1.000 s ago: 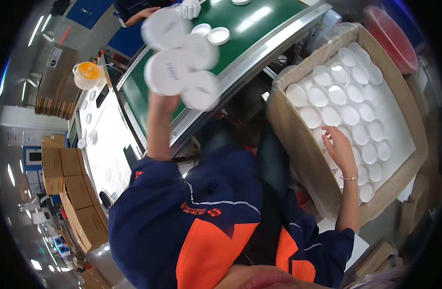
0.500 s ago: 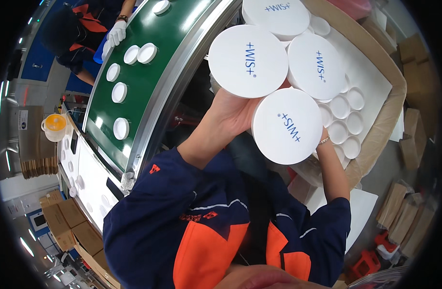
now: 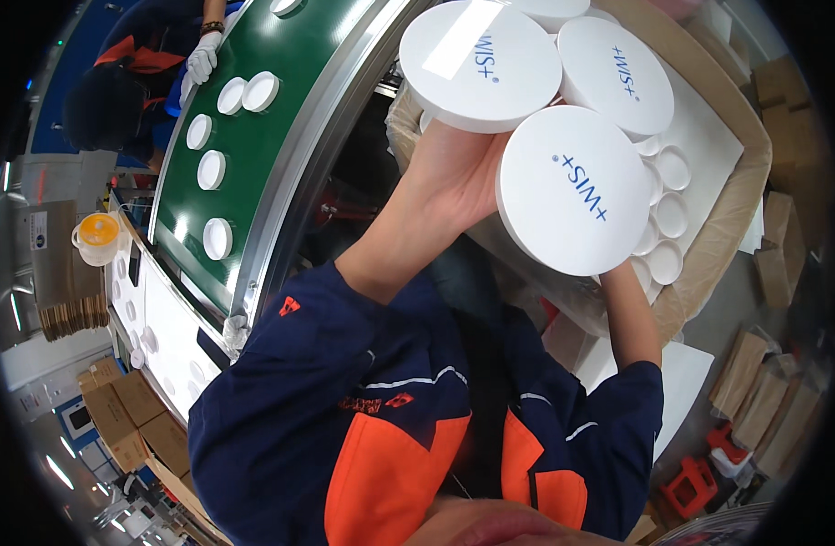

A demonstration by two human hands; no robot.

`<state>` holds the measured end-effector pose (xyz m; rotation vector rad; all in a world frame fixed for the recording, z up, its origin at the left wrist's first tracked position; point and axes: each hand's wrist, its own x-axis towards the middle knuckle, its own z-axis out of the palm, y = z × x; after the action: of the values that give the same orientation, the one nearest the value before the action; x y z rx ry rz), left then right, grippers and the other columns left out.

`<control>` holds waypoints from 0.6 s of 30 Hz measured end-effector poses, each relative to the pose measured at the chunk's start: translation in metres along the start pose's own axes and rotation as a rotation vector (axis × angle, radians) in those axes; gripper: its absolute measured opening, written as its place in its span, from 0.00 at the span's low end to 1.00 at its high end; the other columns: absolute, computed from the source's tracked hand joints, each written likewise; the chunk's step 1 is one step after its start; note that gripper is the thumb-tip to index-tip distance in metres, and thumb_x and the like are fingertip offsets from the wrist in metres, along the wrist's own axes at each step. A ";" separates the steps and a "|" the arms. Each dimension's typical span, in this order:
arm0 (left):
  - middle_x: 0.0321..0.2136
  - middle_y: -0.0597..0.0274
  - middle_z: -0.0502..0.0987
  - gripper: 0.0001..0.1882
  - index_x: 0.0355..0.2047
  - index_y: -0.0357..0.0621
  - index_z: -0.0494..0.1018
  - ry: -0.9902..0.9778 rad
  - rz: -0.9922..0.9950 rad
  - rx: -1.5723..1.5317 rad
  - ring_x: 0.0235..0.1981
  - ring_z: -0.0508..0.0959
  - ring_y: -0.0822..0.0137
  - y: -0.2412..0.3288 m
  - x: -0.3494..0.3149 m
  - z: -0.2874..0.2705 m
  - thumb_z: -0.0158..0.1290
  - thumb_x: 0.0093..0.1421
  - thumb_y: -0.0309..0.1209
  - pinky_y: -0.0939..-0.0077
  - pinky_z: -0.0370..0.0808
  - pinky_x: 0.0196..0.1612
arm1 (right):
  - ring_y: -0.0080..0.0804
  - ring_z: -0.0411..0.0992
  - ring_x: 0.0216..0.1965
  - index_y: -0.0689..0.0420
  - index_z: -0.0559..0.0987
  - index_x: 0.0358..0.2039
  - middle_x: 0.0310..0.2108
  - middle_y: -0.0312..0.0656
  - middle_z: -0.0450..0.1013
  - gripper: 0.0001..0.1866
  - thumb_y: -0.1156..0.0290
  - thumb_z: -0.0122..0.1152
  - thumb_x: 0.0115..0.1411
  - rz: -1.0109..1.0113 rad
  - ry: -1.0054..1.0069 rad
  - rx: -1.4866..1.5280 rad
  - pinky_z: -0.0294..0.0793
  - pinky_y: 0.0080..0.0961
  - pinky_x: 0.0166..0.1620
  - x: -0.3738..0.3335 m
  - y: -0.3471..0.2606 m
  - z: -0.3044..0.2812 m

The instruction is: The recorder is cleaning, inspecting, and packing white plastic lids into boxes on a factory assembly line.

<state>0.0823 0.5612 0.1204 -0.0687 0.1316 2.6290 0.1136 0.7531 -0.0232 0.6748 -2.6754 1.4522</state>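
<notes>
Brown cardboard boxes [image 3: 131, 414] with plain flat sides stood at the far left, near a glaring white tabletop [image 3: 173, 318] whose small round pieces were too washed out to make out clearly. A co-worker's white knit-gloved hand [image 3: 202, 59] rested near the edge of a smooth, glossy green conveyor belt [image 3: 185, 214]. Shallow white round caps with raised rims [image 3: 211, 170] lay on the belt, and a bare metal rail [image 3: 270, 214] curved along its side.

Past the rail, the person's bare left hand [image 3: 458, 173] clasped a fan of large, smooth white round lids with blue lettering [image 3: 572, 191]. The nearest lids lay directly over the fingers, which vanished beneath them; I could not tell whether they were spread or pressed together. One lid in the fan was cut off by the upper edge.

Farther right, the bare right forearm [image 3: 631, 314] rose behind the lowest lid, which hid the right hand, so I could not tell its fingers' state. Small white round cups [image 3: 672, 214] sat packed in a brown cardboard carton lined with crinkled clear plastic [image 3: 728, 227], partly covered by the lids.
</notes>
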 end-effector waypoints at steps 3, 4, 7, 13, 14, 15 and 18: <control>0.41 0.54 0.71 0.15 0.49 0.40 0.66 0.013 0.080 0.092 0.41 0.75 0.60 -0.001 0.008 0.000 0.48 0.60 0.24 0.68 0.75 0.42 | 0.42 0.74 0.42 0.58 0.75 0.47 0.43 0.49 0.75 0.18 0.65 0.58 0.57 -0.094 0.026 -0.099 0.73 0.34 0.45 0.000 -0.003 -0.001; 0.41 0.55 0.71 0.15 0.48 0.40 0.66 0.015 0.102 0.125 0.41 0.74 0.61 -0.002 0.013 0.000 0.48 0.60 0.23 0.68 0.74 0.42 | 0.42 0.74 0.42 0.58 0.75 0.47 0.43 0.48 0.75 0.18 0.65 0.58 0.57 -0.124 0.040 -0.133 0.73 0.34 0.45 0.000 -0.004 -0.001; 0.40 0.57 0.71 0.14 0.48 0.41 0.66 0.014 0.155 0.227 0.40 0.74 0.63 -0.009 0.027 0.002 0.48 0.60 0.22 0.70 0.72 0.42 | 0.41 0.74 0.42 0.58 0.75 0.47 0.43 0.47 0.75 0.18 0.64 0.58 0.57 -0.205 0.091 -0.243 0.73 0.34 0.46 0.000 -0.005 -0.003; 0.38 0.60 0.70 0.14 0.47 0.43 0.65 -0.056 0.167 0.441 0.37 0.73 0.67 -0.058 0.090 0.015 0.46 0.60 0.20 0.75 0.69 0.41 | 0.40 0.74 0.39 0.57 0.75 0.41 0.35 0.45 0.75 0.13 0.67 0.57 0.57 0.013 -0.178 -0.368 0.73 0.37 0.42 0.016 0.003 0.005; 0.37 0.61 0.70 0.15 0.46 0.43 0.65 -0.323 0.403 0.825 0.37 0.72 0.68 -0.066 0.130 0.001 0.47 0.58 0.18 0.75 0.69 0.40 | 0.41 0.74 0.38 0.57 0.75 0.39 0.34 0.46 0.74 0.11 0.68 0.57 0.56 0.008 -0.184 -0.369 0.73 0.37 0.41 0.018 0.002 0.007; 0.36 0.63 0.69 0.16 0.45 0.42 0.65 -0.602 0.661 1.199 0.37 0.71 0.69 -0.073 0.178 -0.010 0.48 0.56 0.17 0.75 0.69 0.39 | 0.42 0.74 0.37 0.57 0.74 0.37 0.32 0.46 0.73 0.09 0.69 0.57 0.56 -0.011 -0.194 -0.370 0.73 0.37 0.39 0.023 -0.003 0.007; 0.37 0.64 0.68 0.17 0.44 0.42 0.65 -0.691 0.799 1.616 0.41 0.69 0.71 -0.126 0.251 -0.021 0.49 0.54 0.16 0.75 0.69 0.41 | 0.44 0.76 0.32 0.60 0.74 0.31 0.29 0.48 0.74 0.08 0.68 0.57 0.54 -0.031 -0.122 -0.432 0.74 0.38 0.36 0.018 0.001 0.013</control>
<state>-0.0745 0.7897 0.0706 1.6050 2.1908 2.1290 0.0988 0.7367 -0.0275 0.7783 -2.9084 0.8005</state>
